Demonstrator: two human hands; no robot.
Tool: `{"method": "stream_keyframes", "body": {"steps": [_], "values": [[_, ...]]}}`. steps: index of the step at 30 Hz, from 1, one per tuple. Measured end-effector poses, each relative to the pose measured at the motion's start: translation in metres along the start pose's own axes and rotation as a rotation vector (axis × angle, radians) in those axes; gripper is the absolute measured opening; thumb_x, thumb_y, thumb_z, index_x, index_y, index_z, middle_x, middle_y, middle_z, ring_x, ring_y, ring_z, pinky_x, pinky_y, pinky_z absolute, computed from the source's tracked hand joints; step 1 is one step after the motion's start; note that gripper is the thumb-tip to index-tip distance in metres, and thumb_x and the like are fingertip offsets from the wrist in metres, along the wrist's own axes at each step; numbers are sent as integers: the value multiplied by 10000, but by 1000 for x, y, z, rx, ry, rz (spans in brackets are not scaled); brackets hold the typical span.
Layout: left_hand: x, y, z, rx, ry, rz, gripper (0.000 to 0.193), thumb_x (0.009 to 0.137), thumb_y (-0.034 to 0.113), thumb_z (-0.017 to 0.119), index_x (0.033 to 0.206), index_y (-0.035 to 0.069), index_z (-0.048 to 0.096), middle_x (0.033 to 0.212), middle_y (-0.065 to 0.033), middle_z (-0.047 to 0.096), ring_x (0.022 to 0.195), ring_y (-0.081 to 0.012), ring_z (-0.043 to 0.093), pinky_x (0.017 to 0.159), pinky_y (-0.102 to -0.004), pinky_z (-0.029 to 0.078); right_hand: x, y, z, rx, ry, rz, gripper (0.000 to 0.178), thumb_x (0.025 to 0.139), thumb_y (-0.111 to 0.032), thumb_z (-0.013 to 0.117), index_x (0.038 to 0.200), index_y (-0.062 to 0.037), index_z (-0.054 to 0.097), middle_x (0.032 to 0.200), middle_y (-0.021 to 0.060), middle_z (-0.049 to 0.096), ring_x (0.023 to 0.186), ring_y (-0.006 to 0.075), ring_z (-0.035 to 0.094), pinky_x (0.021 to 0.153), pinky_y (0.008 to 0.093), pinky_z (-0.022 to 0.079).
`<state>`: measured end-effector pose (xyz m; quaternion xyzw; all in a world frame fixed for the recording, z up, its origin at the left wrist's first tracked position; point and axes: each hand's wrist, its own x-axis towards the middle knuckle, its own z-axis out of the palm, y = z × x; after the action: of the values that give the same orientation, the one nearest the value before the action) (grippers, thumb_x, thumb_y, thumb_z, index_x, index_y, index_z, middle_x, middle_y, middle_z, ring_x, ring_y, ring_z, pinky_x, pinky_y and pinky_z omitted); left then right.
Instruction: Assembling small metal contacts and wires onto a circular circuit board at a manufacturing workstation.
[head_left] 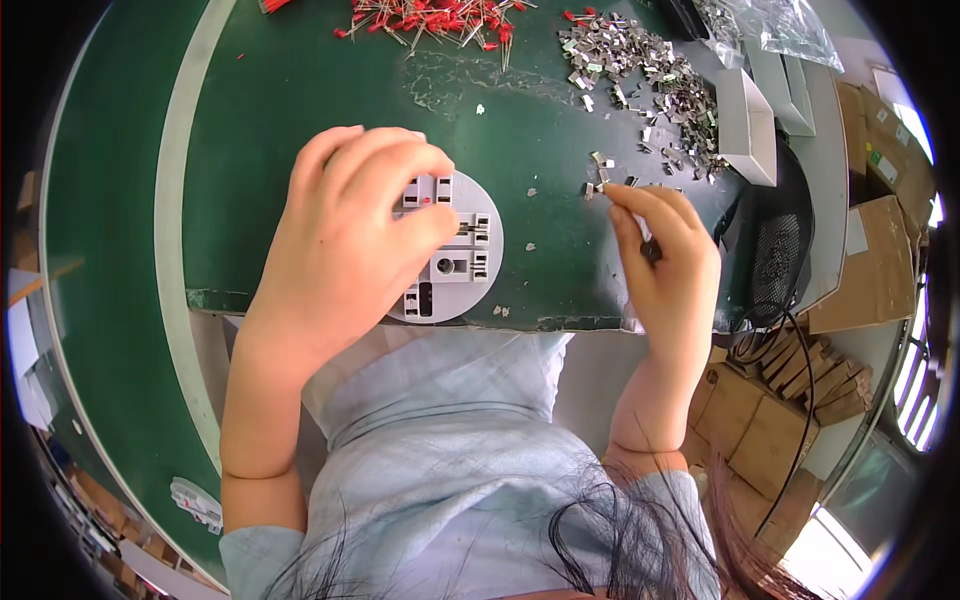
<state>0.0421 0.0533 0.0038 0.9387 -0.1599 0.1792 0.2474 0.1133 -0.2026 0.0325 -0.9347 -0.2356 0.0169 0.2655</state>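
A round light-grey plastic base [470,293] with raised slotted blocks, metal contacts and a small red part lies near the table's front edge. My left hand [345,225] is curled over its left side, thumb and fingers on the blocks, hiding much of it. Farther right, my right hand [668,240] pinches with thumb and forefinger at a small metal clip [603,188], beside a few loose clips. Tucked in that same hand is a dark object [651,250], mostly hidden, whose kind I cannot make out.
A pile of small metal clips [650,85] spreads over the back right. Red-headed parts with thin wire leads [430,18] lie at the back. White open boxes [747,125] and a black mesh item [785,225] stand right. Cardboard boxes [745,425] sit below the table.
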Motion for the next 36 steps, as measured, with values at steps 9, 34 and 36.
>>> {"method": "stream_keyframes", "body": {"steps": [9, 34, 36], "values": [[2, 14, 3, 246, -60, 76, 165, 737, 80, 741, 879, 116, 665, 1049, -28, 626, 1086, -225, 614, 1007, -463, 469, 33, 26, -1, -372, -83, -442, 249, 747, -88, 768, 986, -155, 751, 986, -20, 714, 777, 204, 691, 676, 337, 499], [-7, 22, 39, -243, 220, -392, 230, 712, 32, 769, 876, 127, 638, 1112, -38, 597, 1023, -261, 595, 907, -420, 413, 1, -26, 47, 401, 72, -6, 171, 790, 71, 786, 919, -31, 737, 945, 23, 710, 621, 11, 415, 538, 185, 303], [-8, 22, 39, -233, 223, -387, 227, 713, 36, 768, 875, 127, 637, 1113, -37, 598, 1025, -260, 596, 906, -422, 413, 1, -26, 49, 408, 80, 6, 170, 790, 74, 784, 918, -29, 736, 944, 23, 713, 622, 12, 422, 539, 185, 307]]}}
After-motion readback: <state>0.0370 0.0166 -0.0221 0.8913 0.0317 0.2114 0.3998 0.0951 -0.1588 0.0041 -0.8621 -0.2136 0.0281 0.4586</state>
